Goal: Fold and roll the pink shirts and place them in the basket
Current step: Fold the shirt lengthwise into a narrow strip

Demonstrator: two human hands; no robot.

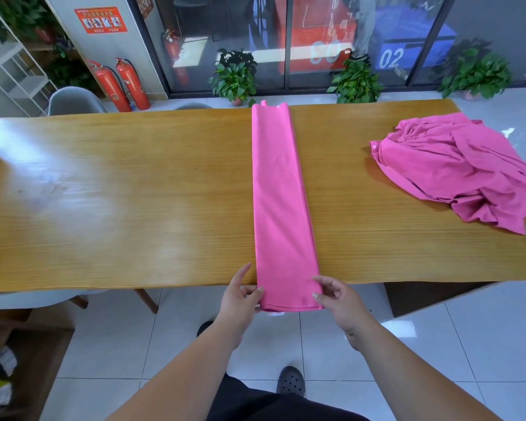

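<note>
Shirt (281,208) folded into one long strip runs across the table (119,192), near end hanging off the front edge. left hand (240,296) and right hand (339,299) pinch its near corners. Crumpled pink pile (456,168) sits off right.

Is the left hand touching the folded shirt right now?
Touching. The head view shows the left hand with its thumb lying on the near left edge of the folded shirt, no gap between them.
</note>
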